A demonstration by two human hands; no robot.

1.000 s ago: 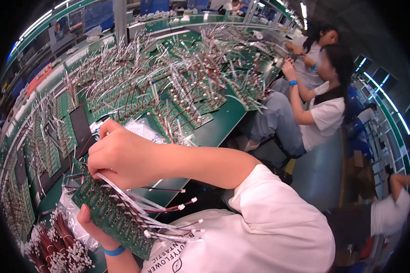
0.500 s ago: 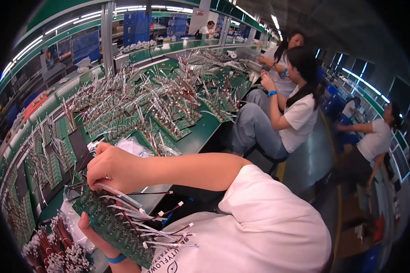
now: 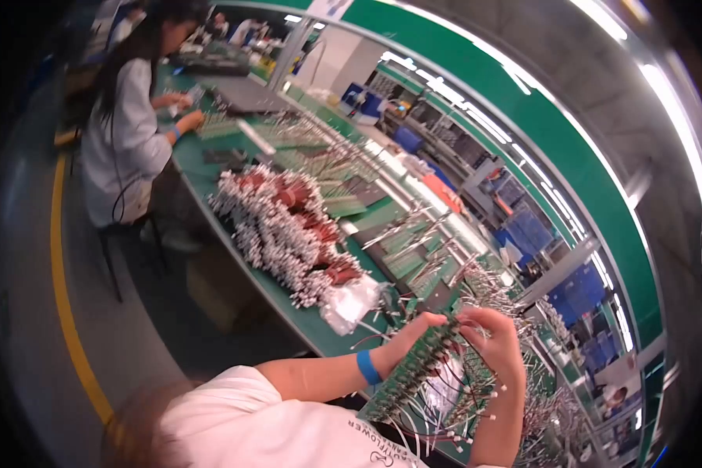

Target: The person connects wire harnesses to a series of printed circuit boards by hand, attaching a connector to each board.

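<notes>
My left hand [image 3: 402, 343], with a blue band at the wrist, grips a long green circuit board [image 3: 412, 373] by its edge and holds it tilted above the bench. Rows of small parts cover the board, and thin white and dark cables [image 3: 452, 417] with small white plugs hang off its side. At the board's upper end my right hand [image 3: 498, 339] is closed, thumb and fingers pinched together. What lies between those fingertips is too small to make out.
Bundles of red-brown cables with white plugs [image 3: 277, 226] lie on the green bench [image 3: 296, 316], beside a clear plastic bag [image 3: 351, 304]. More wired boards [image 3: 421, 257] spread along the bench. A co-worker [image 3: 129, 132] sits at its far left.
The view has swung left and tilted, so the bench and another co-worker show from a different side. Both hands stay at the board, the right one still pinched at its upper end.
</notes>
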